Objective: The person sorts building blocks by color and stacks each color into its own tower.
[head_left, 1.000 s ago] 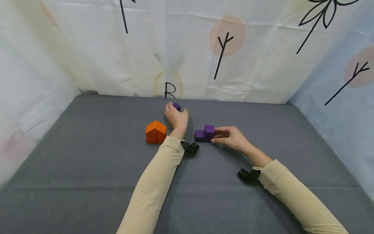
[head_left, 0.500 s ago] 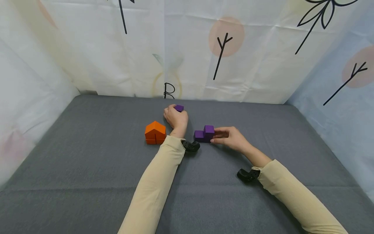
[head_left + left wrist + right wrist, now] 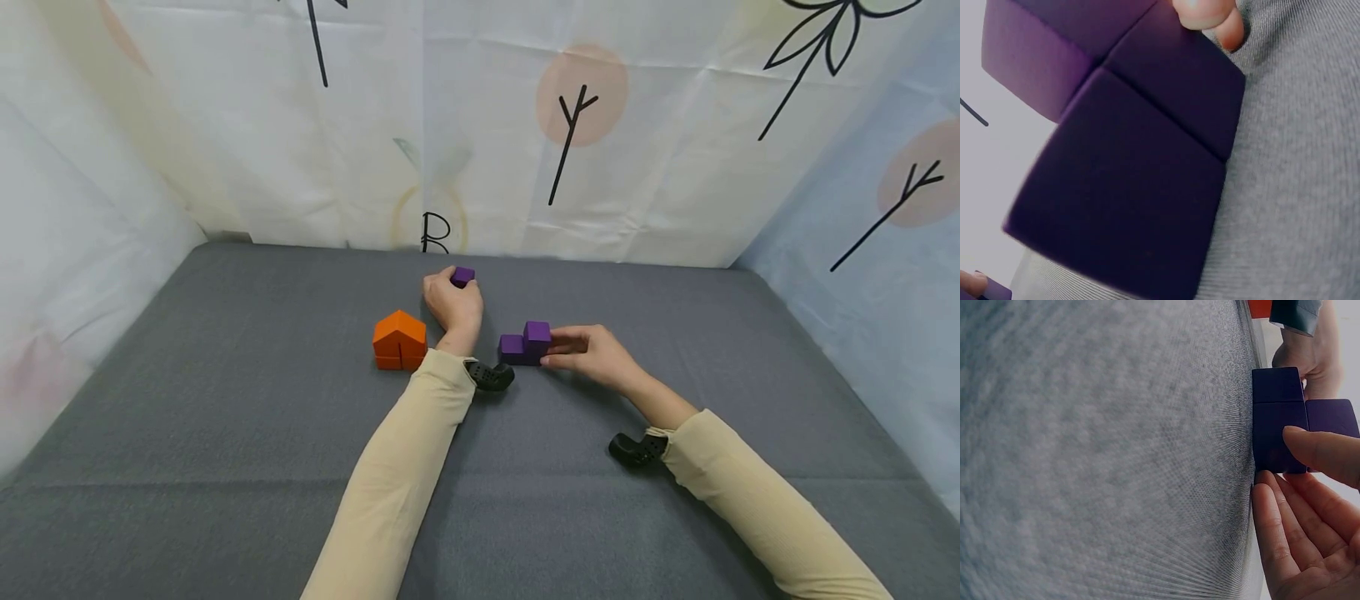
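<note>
Far back on the grey cloth, my left hand (image 3: 453, 304) pinches a purple block (image 3: 463, 276), whose lower part the fingers hide. To its right stands a small stepped stack of purple blocks (image 3: 525, 343), two low with one on top at the right end. My right hand (image 3: 588, 354) holds this stack at its right end. The right wrist view shows the thumb (image 3: 1322, 453) against the near face and the fingers at the end. In the left wrist view the stack (image 3: 1122, 181) fills the middle; the left hand's block (image 3: 997, 291) shows at the lower corner.
An orange house-shaped group of blocks (image 3: 400, 340) stands left of the left wrist. Dark wrist-worn cameras (image 3: 489, 375) sit at both cuffs. Grey cloth (image 3: 225, 400) covers the table, and printed white fabric (image 3: 337, 167) hangs behind and at the sides.
The purple block in my left hand has shifted slightly right and turned, showing more of its top face. My right hand and the stepped purple stack stay where they were.
</note>
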The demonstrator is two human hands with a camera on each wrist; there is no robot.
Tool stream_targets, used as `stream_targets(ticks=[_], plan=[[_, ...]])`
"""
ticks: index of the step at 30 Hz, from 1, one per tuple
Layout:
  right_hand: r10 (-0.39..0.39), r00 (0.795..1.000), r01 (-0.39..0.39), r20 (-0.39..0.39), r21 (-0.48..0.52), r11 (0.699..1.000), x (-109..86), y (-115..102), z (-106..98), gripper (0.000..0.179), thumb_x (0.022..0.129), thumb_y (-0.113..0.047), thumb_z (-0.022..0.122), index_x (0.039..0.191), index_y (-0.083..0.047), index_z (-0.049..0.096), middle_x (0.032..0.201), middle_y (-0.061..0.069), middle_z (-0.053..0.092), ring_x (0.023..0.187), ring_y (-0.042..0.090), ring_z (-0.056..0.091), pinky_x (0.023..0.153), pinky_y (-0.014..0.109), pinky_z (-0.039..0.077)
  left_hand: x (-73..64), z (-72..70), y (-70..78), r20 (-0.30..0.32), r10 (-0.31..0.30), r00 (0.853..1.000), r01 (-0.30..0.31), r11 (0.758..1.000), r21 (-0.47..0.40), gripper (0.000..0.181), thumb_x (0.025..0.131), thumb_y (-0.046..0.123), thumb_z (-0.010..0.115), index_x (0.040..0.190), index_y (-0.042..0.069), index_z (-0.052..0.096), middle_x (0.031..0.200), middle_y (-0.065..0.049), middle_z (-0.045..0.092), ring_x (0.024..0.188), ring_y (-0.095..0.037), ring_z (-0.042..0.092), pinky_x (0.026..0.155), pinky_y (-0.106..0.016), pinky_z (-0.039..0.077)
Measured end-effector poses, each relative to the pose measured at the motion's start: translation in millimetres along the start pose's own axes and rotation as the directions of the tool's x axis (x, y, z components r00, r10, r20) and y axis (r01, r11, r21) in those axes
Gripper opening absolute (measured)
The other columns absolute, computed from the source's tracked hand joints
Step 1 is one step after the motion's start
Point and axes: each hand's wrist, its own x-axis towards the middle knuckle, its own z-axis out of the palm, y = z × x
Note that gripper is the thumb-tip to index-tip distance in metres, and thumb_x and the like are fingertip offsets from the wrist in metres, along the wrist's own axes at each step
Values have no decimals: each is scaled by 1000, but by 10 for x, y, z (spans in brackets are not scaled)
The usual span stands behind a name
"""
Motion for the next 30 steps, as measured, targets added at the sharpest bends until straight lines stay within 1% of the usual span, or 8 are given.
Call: stream_targets(ticks=[3,8,11,17,21,25,28,30], plan=[[-3,1000,3,0,4,1000,2,1,0,50,86,-13,72,128,9,56,113,25,67,105,33,66,84,36,54,-4,-10,22,4,25,1000,-25,1000,-11,39,84,7,72,122,1,65,119,-17,56,114,-31,53,104,-37,42],[-4,1000,4,1,4,1000,5,11,-3,50,86,-13,72,128,9,56,114,25,66,105,33,66,84,35,54,-26,-22,69,29,38,999,-37,998,-48,41,86,6,70,126,3,63,120,-15,53,115,-29,52,101,-38,46],[0,1000,0,1,4,1000,4,18,-5,50,86,-13,72,128,8,56,114,24,67,105,33,66,83,33,54,-43,-29,103,43,49,998,-46,997,-55,41,87,6,69,127,4,62,121,-14,52,115,-29,52,99,-38,47],[2,1000,-2,5,10,1000,-3,19,-11,51,86,-13,72,129,8,55,114,24,66,105,33,66,81,31,55,-75,-53,165,60,69,996,-65,996,-61,41,86,7,70,126,3,62,121,-15,51,117,-30,52,100,-39,47],[-2,1000,2,6,7,1000,-1,14,-11,51,86,-14,72,128,8,55,114,24,66,105,33,66,81,31,55,-111,-79,189,81,78,994,-75,996,-42,40,87,9,70,125,3,63,122,-16,52,116,-31,52,100,-39,46],[2,1000,-2,2,9,1000,2,6,-10,51,85,-14,72,128,8,56,115,24,66,106,33,66,83,35,55,-163,-104,213,122,107,987,-105,994,-29,39,87,9,70,125,3,64,123,-18,53,116,-33,52,99,-40,46],[6,1000,-6,1,17,1000,2,-9,-11,50,85,-13,72,128,7,57,115,24,66,106,33,66,85,38,55,-207,-118,239,154,133,979,-130,991,-30,39,86,8,71,124,4,64,122,-18,53,114,-33,52,97,-39,48],[4,1000,-4,3,20,1000,3,-13,-9,50,85,-14,72,128,7,57,115,24,66,106,33,66,85,38,55,-238,-133,258,175,152,973,-148,988,-33,39,86,8,71,124,3,64,121,-18,54,113,-33,52,96,-39,48]])
